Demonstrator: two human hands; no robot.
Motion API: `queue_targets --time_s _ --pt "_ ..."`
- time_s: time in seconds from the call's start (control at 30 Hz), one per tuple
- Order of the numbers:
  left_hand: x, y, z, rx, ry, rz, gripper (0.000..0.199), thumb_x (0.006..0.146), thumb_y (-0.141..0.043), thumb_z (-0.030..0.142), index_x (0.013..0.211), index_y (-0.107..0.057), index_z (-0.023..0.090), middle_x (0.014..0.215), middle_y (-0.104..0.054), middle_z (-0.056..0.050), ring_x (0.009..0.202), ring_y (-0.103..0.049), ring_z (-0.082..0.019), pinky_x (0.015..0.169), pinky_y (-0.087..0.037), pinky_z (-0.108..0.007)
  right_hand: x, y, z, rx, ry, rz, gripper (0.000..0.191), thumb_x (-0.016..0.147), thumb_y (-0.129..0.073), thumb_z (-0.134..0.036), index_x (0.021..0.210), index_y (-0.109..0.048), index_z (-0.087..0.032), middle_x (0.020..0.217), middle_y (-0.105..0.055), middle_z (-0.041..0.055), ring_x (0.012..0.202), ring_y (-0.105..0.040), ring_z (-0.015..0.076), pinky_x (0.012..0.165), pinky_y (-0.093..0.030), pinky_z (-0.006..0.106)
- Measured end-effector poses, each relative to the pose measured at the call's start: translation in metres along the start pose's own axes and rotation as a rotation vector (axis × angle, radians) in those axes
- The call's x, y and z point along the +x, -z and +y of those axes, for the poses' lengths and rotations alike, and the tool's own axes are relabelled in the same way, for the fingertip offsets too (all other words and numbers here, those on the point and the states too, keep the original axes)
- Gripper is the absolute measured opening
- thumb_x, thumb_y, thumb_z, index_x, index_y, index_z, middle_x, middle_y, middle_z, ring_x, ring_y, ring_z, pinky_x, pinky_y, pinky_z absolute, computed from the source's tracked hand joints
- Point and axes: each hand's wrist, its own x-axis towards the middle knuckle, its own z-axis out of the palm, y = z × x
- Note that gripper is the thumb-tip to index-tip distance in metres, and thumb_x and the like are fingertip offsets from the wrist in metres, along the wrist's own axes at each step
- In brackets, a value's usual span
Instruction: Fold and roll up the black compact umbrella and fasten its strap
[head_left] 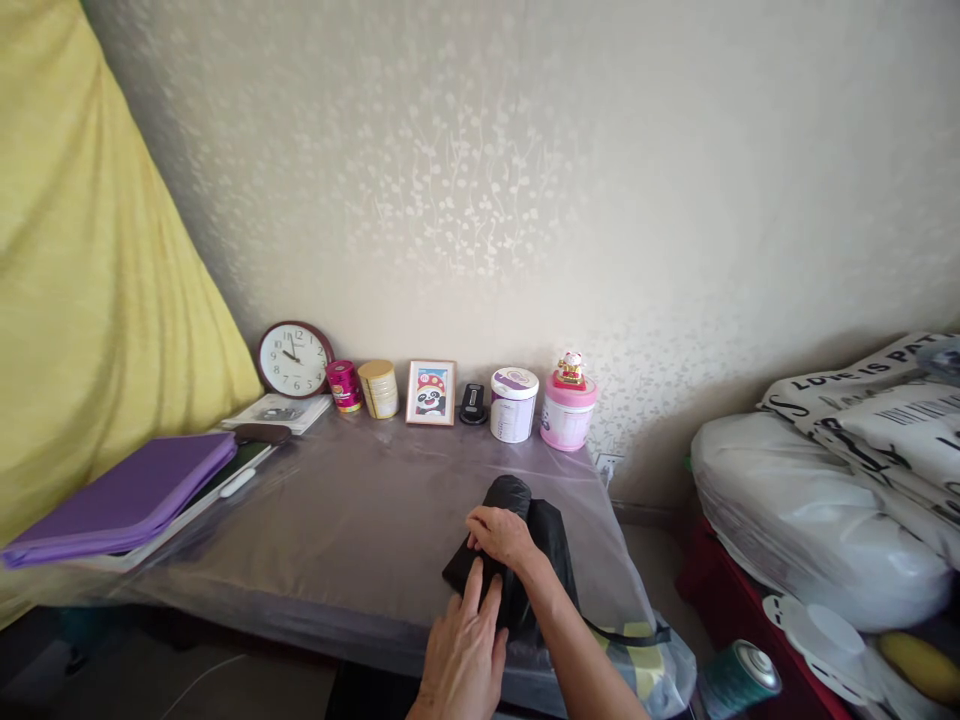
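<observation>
A black, folded cloth-like item [551, 550] lies near the table's front right, with a rounded rolled end at its top and a strap trailing right over the edge. My left hand [466, 640] rests on its lower left part, fingers spread and stretched forward. Across the item's middle lies my right hand [501, 535], its fingers curled down onto the black material just above my left fingertips.
Along the wall stand a clock [295, 360], a pink can [343, 386], a panda picture [431, 393], a white tub [514, 405] and a pink tub [568, 412]. A purple folder [135, 495] lies left. Bags [810, 510] and a spray can [739, 680] are right.
</observation>
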Motion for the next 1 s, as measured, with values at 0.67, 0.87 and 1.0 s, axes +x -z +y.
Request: queue_targets --time_s 0.67,0.87,1.0 --pt "0.019 -0.031 0.000 -0.095 0.114 -0.127 0.071 0.077 -0.033 0.000 0.142 -0.013 0.020 0.147 -0.019 -0.015 0.091 -0.064 -0.017 0.072 -0.048 -0.022 -0.037 -0.010 0.038 0.032 0.453 0.236 0.029 0.092 -0.039 -0.026 0.102 -0.065 -0.023 0.100 -0.069 0.0045 0.110 -0.054 0.0179 0.102 -0.033 0.041" --pt "0.017 -0.019 0.005 -0.056 0.145 -0.145 0.069 0.078 -0.028 -0.001 0.142 -0.008 0.017 0.146 -0.020 -0.015 0.091 -0.064 -0.016 0.073 -0.048 -0.021 0.006 -0.002 0.067 -0.081 0.362 0.263 0.030 0.091 -0.037 -0.026 0.101 -0.065 -0.022 0.108 -0.066 0.0045 0.116 -0.049 0.0188 0.104 -0.026 0.045" --pt "0.017 -0.017 0.006 -0.040 0.153 -0.149 0.071 0.077 -0.030 0.000 0.142 -0.009 0.018 0.146 -0.021 -0.014 0.092 -0.063 -0.017 0.071 -0.047 -0.020 0.035 0.007 0.080 -0.121 0.258 0.274 0.030 0.090 -0.038 -0.026 0.099 -0.066 -0.021 0.109 -0.066 0.0042 0.115 -0.050 0.0174 0.102 -0.032 0.037"
